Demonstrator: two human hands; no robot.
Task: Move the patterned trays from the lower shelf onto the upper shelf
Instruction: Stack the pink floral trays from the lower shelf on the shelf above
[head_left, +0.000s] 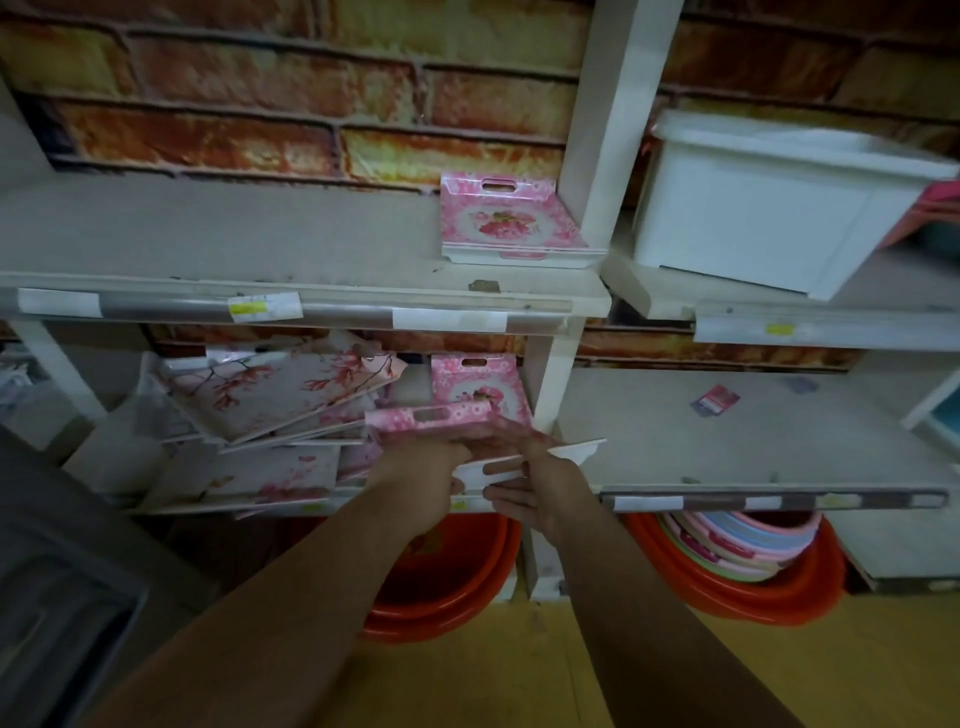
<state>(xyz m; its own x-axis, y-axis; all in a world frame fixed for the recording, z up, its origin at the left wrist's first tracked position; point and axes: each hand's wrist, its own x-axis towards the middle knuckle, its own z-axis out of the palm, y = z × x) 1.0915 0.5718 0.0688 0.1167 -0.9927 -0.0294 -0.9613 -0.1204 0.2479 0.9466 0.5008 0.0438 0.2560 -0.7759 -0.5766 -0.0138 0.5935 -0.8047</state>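
**Already lifting: a pink tray between two hands at the lower shelf's edge**

Here the pink patterned tray (431, 418) is tilted at the front of the lower shelf (753, 447), its slotted handle end toward the left and its white underside swinging out to the right. The left hand (423, 475) curls over its near edge; the right hand (530, 486) pinches the white rim, fingers wrapped round it. Motion blur hides the exact finger placement.

Behind it another pink tray (480, 387) leans against the back. To the left lies a loose heap of blossom-print trays (270, 395), tipped at odd angles and overlapping. On the upper shelf (208, 244) a small stack of pink trays (511, 223) already sits beside the white upright (602, 156), with plenty of bare board to its left.

The risks, as I judge them: the tray's raised end could catch the underside of the upper shelf's front rail as it comes out, since the gap looks tight. Dragging it sideways could also nudge the slanted heap and send those trays sliding off toward the red basins (441, 577) below.
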